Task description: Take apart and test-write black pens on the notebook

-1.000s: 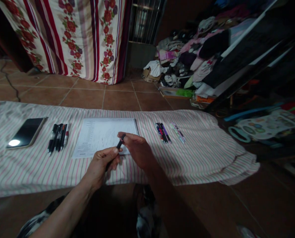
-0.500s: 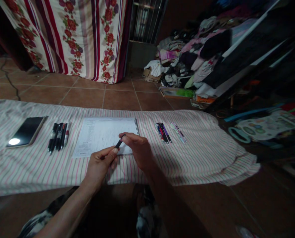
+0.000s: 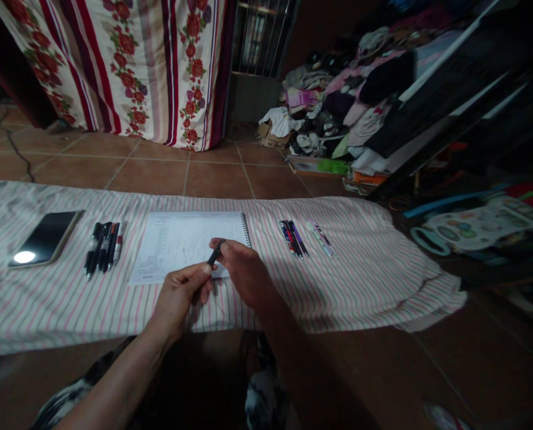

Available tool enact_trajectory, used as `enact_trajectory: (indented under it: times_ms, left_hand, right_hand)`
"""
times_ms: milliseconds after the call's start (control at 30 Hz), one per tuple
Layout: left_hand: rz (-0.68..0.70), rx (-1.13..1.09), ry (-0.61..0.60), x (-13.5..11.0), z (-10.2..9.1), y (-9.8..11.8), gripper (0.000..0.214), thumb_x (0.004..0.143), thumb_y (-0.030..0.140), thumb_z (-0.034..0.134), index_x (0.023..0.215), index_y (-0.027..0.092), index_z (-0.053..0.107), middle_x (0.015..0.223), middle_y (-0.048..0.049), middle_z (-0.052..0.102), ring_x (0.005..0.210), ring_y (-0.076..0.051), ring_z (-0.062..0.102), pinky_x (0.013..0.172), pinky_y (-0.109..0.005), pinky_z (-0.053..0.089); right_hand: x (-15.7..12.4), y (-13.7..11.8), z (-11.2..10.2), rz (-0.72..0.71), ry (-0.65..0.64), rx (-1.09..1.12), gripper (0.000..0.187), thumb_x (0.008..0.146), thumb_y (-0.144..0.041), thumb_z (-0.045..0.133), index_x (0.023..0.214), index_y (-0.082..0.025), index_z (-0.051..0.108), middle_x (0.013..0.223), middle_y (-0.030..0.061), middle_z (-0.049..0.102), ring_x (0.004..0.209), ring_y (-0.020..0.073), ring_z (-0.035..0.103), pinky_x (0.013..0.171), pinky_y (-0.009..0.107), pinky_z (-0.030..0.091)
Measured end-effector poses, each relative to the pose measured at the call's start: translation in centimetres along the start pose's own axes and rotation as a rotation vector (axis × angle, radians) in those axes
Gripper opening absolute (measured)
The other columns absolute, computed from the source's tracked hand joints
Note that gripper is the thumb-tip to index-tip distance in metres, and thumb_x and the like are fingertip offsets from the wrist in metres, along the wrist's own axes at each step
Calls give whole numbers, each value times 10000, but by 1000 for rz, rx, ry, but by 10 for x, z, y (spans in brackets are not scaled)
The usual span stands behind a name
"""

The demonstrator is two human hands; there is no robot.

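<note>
A short dark pen (image 3: 214,255) is held slanting over the front edge of a spiral notebook (image 3: 163,245). My left hand (image 3: 177,297) pinches its lower end between thumb and fingers. At the upper end, the thumb and fingers of my right hand (image 3: 245,269) close around it. Part of the pen is hidden by the fingers. The notebook lies flat with its coil on the right, and faint marks show on its page.
Striped cloth (image 3: 360,280) covers the low surface. A phone (image 3: 46,237) and several dark pens (image 3: 103,248) lie left of the notebook. More pens (image 3: 294,240) and a pair of pale pens (image 3: 321,237) lie right. Clothes (image 3: 338,101) are piled beyond.
Both hands stay on the pen. The fingers of my right hand have shifted slightly around its upper end, and a small pinkish spot there no longer shows.
</note>
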State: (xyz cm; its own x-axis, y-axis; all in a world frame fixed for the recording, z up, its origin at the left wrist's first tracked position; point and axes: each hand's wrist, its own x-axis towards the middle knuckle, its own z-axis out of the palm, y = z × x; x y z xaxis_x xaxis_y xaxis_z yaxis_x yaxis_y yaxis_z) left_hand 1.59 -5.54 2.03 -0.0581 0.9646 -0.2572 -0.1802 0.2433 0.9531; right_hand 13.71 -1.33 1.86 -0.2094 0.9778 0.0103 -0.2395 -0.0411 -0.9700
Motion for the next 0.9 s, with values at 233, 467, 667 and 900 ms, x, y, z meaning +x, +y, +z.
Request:
enact_trajectory:
  times_ms: [233, 467, 667, 900]
  left_hand:
    - [-121, -145, -94, 2, -4, 1, 257, 660, 362, 676, 745, 120, 694, 466, 26, 521, 381, -36, 378, 395, -179, 205]
    - [-12, 0, 13, -1, -5, 3, 274, 666, 398, 660, 613, 129, 664, 433, 28, 491, 396, -57, 356, 418, -200, 247]
    - [368, 404, 335, 2, -9, -12, 227, 677, 354, 650, 836, 208, 722, 605, -7, 590, 578, -143, 498, 560, -230, 355]
    - [154, 205, 140, 4, -9, -6, 275, 679, 415, 643, 781, 170, 715, 486, 18, 518, 449, -101, 401, 464, -224, 282]
  right_hand:
    - [6, 0, -10, 2, -97, 7, 270, 738, -401, 618, 902, -202, 699, 1006, 49, 674, 929, 184, 590, 870, 351, 423]
    - [5, -2, -3, -42, 8, -13, 173, 704, -347, 653, 802, -219, 716, 858, 16, 701, 878, 182, 609, 854, 332, 418]
    - [1, 4, 20, -80, 302, -241, 191, 711, -385, 621, 737, -214, 701, 766, 0, 676, 779, 181, 595, 734, 299, 434]
    - [-1, -2, 11, -29, 167, -176, 298, 761, -441, 557, 834, -189, 698, 812, 25, 675, 774, 159, 582, 705, 281, 441]
